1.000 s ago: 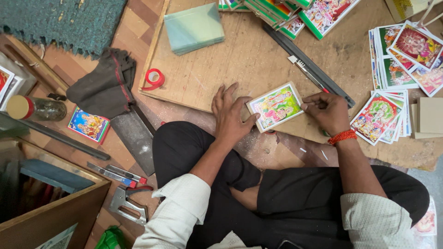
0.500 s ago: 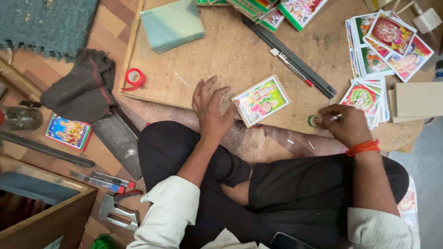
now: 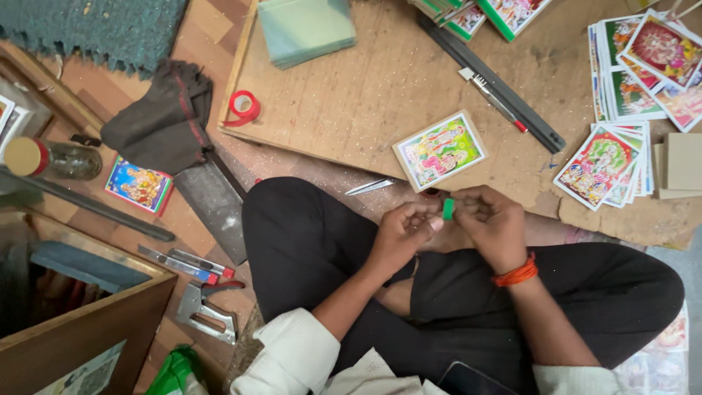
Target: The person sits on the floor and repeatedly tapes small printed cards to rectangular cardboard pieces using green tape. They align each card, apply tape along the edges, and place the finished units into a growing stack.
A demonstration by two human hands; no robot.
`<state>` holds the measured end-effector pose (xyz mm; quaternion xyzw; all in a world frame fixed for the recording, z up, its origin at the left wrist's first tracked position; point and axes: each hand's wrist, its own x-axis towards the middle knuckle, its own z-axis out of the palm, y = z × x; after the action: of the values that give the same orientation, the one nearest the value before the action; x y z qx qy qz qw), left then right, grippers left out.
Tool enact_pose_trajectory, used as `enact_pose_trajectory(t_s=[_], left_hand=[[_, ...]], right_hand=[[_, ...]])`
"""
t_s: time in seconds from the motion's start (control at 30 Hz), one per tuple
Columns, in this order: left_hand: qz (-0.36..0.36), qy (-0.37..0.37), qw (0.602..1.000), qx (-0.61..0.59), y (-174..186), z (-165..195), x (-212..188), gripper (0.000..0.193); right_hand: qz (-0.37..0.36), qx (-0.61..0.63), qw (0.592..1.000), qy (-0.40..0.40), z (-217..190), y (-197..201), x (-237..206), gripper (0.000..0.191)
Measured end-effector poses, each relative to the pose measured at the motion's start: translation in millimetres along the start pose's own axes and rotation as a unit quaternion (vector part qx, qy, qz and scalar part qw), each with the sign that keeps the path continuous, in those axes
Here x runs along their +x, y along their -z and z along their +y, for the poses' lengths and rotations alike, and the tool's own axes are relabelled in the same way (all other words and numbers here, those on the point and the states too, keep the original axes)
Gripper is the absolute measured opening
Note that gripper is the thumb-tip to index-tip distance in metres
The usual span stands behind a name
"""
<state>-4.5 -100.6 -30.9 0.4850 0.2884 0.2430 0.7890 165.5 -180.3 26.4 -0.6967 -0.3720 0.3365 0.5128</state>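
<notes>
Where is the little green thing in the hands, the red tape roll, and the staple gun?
Little green thing [image 3: 448, 208], head view, on the middle of its green face between both hands.
Red tape roll [image 3: 244, 107], head view, on its red ring.
Staple gun [image 3: 207, 314], head view, on its metal body.

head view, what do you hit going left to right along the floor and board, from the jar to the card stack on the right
jar → dark cloth → red tape roll → left hand → green piece → right hand → card stack
</notes>
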Motion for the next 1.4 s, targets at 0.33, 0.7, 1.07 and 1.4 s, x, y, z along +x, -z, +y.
enact_pose_trajectory(t_s=[0.33, 0.7, 1.07, 1.4], left_hand=[[0.014, -0.051, 0.998, -0.014, 4.9, 12.5, 0.9, 0.020], [0.028, -0.043, 0.996, -0.078, 4.9, 24.5, 2.2, 0.030], [0.151, -0.198, 0.881, 0.403, 42.6, 52.8, 45.3, 0.008], [0.228, -0.225, 0.820, 0.474, 40.7, 80.3, 77.8, 0.007]], right_hand=[[0.057, -0.042, 0.997, 0.016, -22.3, -21.2, -8.3, 0.023], [0.067, -0.283, 0.929, 0.229, -46.1, -25.9, -11.1, 0.023], [0.015, -0.358, 0.904, 0.234, -36.6, -35.5, -12.0, 0.014], [0.005, -0.400, 0.895, 0.197, -30.3, -38.0, -0.9, 0.024]])
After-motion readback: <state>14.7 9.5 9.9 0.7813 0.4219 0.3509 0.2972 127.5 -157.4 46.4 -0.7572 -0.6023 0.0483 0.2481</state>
